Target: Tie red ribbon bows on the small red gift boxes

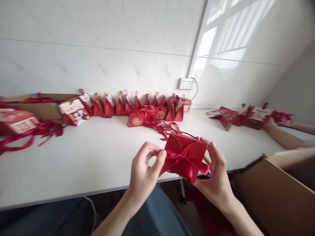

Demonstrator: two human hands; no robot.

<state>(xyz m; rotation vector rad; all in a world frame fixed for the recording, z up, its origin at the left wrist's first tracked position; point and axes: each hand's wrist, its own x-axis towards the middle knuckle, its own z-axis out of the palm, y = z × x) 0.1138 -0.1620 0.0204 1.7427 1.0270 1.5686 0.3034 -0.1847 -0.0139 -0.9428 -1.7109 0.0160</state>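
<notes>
A red gift box (173, 142) with curved overlapping flaps is held up over the table's front edge. Around it runs a satin ribbon (183, 157), tied in a bow on the side facing me. My left hand (149, 164) pinches the ribbon's loop or end at the box's left side between thumb and forefinger. My right hand (216, 173) grips the box from the right, its fingers curled behind and its thumb underneath. A thin twisted cord (189, 134) shows along the top of the box.
Along the wall stand several red pyramid-shaped boxes (119, 107), with ribboned boxes (137, 118) before them. On the left is a cardboard carton (49, 111) of red ribbon. Another person's arm (283, 134) reaches red boxes (256, 116) at right. A large carton (278, 183) stands at lower right.
</notes>
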